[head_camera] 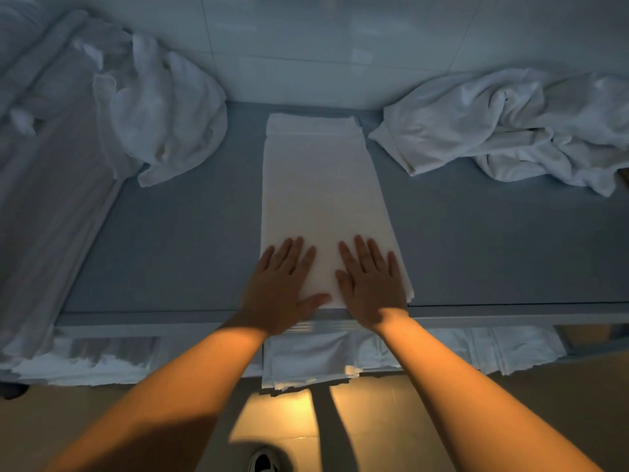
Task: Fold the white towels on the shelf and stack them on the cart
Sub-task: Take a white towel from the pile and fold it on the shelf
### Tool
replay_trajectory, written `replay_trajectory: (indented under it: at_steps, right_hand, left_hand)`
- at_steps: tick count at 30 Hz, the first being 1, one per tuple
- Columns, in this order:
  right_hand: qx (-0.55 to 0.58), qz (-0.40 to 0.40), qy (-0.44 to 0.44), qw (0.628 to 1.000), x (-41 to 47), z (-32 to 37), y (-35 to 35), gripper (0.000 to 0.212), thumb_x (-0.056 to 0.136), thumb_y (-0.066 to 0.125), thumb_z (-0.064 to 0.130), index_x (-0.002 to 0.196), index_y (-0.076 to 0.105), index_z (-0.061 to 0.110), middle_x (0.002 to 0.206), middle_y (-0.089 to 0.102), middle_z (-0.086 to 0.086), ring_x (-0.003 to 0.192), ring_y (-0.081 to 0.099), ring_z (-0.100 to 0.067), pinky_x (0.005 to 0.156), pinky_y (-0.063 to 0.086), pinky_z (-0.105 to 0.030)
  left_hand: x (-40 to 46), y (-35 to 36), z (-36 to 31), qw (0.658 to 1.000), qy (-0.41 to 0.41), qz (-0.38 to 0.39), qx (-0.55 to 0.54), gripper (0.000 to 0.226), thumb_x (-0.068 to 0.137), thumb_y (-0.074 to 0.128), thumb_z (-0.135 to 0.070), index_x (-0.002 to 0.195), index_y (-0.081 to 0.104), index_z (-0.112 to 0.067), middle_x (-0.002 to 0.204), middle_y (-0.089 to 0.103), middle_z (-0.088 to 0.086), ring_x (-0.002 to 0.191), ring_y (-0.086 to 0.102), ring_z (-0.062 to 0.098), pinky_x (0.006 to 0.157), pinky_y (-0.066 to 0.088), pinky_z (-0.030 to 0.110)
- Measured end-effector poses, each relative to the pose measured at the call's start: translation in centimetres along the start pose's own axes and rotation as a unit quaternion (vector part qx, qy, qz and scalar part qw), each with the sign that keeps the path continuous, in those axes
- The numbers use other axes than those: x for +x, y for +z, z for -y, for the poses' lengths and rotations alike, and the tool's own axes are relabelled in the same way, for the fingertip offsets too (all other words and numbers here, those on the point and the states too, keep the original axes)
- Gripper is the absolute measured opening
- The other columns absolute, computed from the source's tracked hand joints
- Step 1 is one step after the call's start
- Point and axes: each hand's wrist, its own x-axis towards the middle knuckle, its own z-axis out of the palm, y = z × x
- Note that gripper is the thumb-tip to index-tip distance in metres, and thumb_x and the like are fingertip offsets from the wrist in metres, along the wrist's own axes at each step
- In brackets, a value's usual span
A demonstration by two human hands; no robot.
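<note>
Pressing both palms flat, fingers spread and straight, you hold the near end of the long white terry towel strip (320, 199); left hand (282, 284) and right hand (371, 284) sit side by side, equally close. Its long axis runs straight away from you toward the pale tiled wall (306, 46), so the next fold likely comes lengthwise. It lies on the flat grey shelf top (177, 240), between two crumpled white towel heaps (153, 114), in dim room light.

- A folded towel (320, 199) is laid at the shelf (177, 240) centre.
- Crumpled towels (160, 110) are heaped left; another heap (510, 124) lies right.
- Both hands are placed on its near end.
</note>
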Motion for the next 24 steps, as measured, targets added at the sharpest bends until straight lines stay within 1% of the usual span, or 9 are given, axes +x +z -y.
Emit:
replay_trajectory:
  at_steps: [4,6,9,11,13,16,19,22,24]
  right_hand:
    - [-0.016,0.047,-0.053,0.997,-1.9,-1.2,-0.5,0.092,0.074,0.005,0.084,0.150,-0.009,0.034,0.155,-0.021,0.001,0.145,-0.019,-0.022,0.117,-0.011,-0.048]
    - [-0.033,0.072,-0.092,0.993,-3.2,-2.1,-0.7,0.099,0.074,0.028,0.085,0.145,-0.019,0.036,0.151,-0.029,-0.001,0.144,-0.024,-0.025,0.116,-0.014,-0.048]
    - [-0.075,0.090,-0.098,0.988,-4.7,-2.7,-1.2,0.095,0.090,0.053,0.035,0.139,-0.028,0.041,0.152,-0.030,-0.002,0.143,-0.024,-0.026,0.116,-0.016,-0.045]
    - [-0.072,0.100,-0.081,0.989,-5.6,-2.4,-1.8,0.094,0.087,0.042,-0.001,0.144,-0.022,0.039,0.157,-0.023,-0.004,0.144,-0.021,-0.026,0.117,-0.012,-0.044]
    - [-0.076,0.116,-0.074,0.988,-6.5,-2.2,-2.6,0.096,0.082,0.039,-0.010,0.149,-0.014,0.035,0.159,-0.014,-0.007,0.146,-0.015,-0.027,0.119,-0.001,-0.045]
    - [-0.064,0.128,-0.075,0.987,-8.0,-2.3,-4.0,0.085,0.086,0.038,-0.008,0.153,0.003,0.030,0.159,0.012,-0.011,0.147,0.008,-0.030,0.118,0.016,-0.044]
    - [-0.007,0.086,-0.072,0.994,-9.8,-3.1,-5.5,0.057,0.090,0.041,0.001,0.142,0.039,0.023,0.141,0.048,-0.006,0.130,0.043,-0.029,0.102,0.039,-0.037]
    - [0.041,0.032,-0.034,0.998,-12.3,-4.2,-6.7,0.029,0.086,0.046,0.009,0.110,0.057,0.023,0.108,0.064,-0.003,0.096,0.059,-0.026,0.076,0.050,-0.035]
    - [0.097,-0.006,-0.002,0.995,-13.9,-4.7,-7.2,0.021,0.089,0.049,0.013,0.102,0.060,0.023,0.095,0.065,-0.001,0.088,0.059,-0.025,0.071,0.048,-0.035]
  left_hand:
    - [-2.0,0.1,-0.3,0.997,0.013,0.073,0.029,0.107,0.076,0.038,-0.082,0.149,-0.016,-0.027,0.157,-0.020,0.006,0.146,-0.017,0.027,0.118,-0.008,0.045]
    - [-2.8,0.0,-1.2,0.995,0.002,0.085,0.047,0.103,0.084,0.053,-0.059,0.147,-0.022,-0.027,0.157,-0.021,0.008,0.145,-0.018,0.029,0.118,-0.007,0.046]
    - [-4.3,-0.4,-2.8,0.995,-0.018,0.083,0.060,0.082,0.082,0.023,-0.004,0.140,-0.031,-0.027,0.158,-0.020,0.010,0.145,-0.017,0.032,0.118,-0.009,0.047]
    - [-5.2,-0.7,-3.6,0.993,-0.018,0.099,0.062,0.082,0.079,0.017,0.003,0.135,-0.035,-0.026,0.157,-0.022,0.010,0.144,-0.018,0.033,0.117,-0.011,0.046]
    - [-6.0,-1.0,-4.2,0.992,-0.016,0.106,0.064,0.088,0.082,0.026,0.009,0.135,-0.035,-0.026,0.157,-0.023,0.008,0.144,-0.019,0.031,0.117,-0.013,0.044]
    - [-7.2,-2.3,-4.6,0.991,-0.005,0.125,0.056,0.098,0.077,0.031,0.017,0.147,-0.020,-0.028,0.159,-0.018,0.005,0.146,-0.015,0.026,0.118,-0.010,0.039]
    - [-9.1,-4.2,-5.3,0.995,-0.011,0.091,-0.041,0.092,0.077,0.035,0.019,0.152,0.018,-0.031,0.160,0.012,-0.001,0.148,0.008,0.019,0.120,0.003,0.031]
    - [-11.3,-6.3,-6.2,0.983,-0.046,-0.018,-0.177,0.056,0.084,0.047,0.011,0.126,0.062,-0.023,0.128,0.061,0.001,0.121,0.053,0.027,0.101,0.038,0.032]
    - [-12.6,-7.6,-6.9,0.965,-0.088,-0.060,-0.238,0.037,0.086,0.054,0.006,0.109,0.070,-0.018,0.106,0.069,0.000,0.098,0.060,0.025,0.083,0.047,0.034]
